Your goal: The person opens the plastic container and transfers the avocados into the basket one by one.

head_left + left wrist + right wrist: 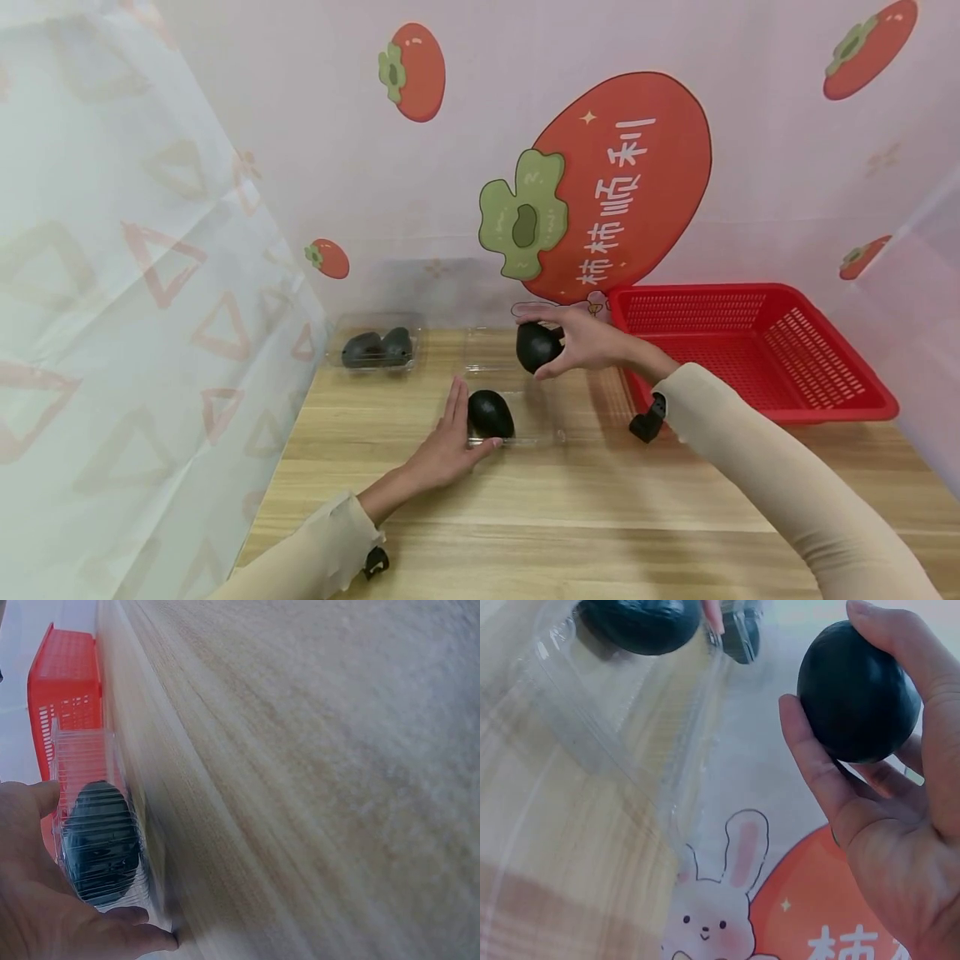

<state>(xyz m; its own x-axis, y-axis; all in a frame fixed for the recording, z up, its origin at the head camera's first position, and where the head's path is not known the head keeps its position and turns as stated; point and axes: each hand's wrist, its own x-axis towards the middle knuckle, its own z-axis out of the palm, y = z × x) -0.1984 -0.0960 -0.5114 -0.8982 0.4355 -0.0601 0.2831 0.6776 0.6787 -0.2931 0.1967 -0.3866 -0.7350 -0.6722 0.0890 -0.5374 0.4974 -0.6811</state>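
Aloft, avocado, pinched in right hand

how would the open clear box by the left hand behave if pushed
The clear box looks thin-walled and see-through, so it is probably light and flexible. With one dark fruit off to one side, it may pivot when pushed. The fruit's rounded shape could let it roll inside.

Hands cropped in wrist views, sleeves in head view

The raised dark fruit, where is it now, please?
In the head view, the fruit is right of centre, in the right hand, left of the red basket.
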